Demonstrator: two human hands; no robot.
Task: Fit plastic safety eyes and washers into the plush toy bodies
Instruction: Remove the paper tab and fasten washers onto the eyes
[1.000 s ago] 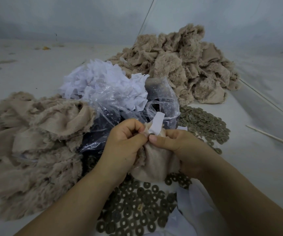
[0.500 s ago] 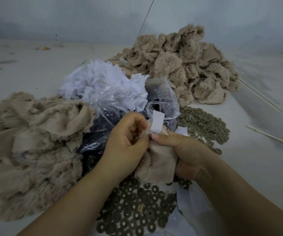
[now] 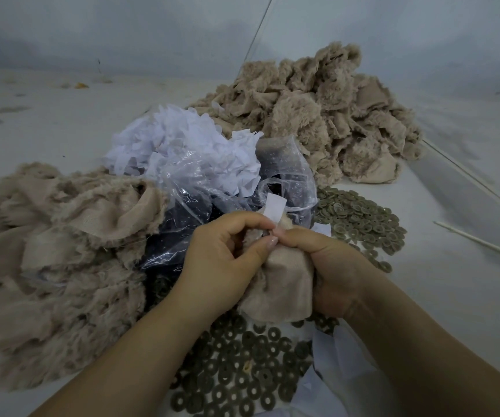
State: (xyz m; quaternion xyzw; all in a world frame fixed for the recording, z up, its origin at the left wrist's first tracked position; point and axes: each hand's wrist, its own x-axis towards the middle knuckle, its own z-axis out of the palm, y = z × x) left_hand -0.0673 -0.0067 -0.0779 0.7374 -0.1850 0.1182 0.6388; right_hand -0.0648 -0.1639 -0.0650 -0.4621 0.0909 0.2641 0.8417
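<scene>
You have one plush body (image 3: 276,284) up off the table, near centre, both hands on it. Your left hand (image 3: 221,266) is curled round its left side, thumb pressing in at the top; your right hand (image 3: 330,266) grips the right side, thumb tip meeting the left thumb at the same spot. A white tag (image 3: 275,207) sticks up just behind the thumbs. The eye itself and any washer in the pinch are hidden, so I can't tell whether one is seated.

Likely step: pushing a part home through the fabric. Keep both thumbs squarely opposed, bunch the fabric flat round the post, and press straight, not tilted, or the washer may go on crooked.

Loose washers (image 3: 242,383) lie just below your hands, more (image 3: 360,221) to the right. Plush piles sit left (image 3: 47,266) and far right (image 3: 327,115); clear bag (image 3: 206,188) with white scraps (image 3: 182,139) behind.
</scene>
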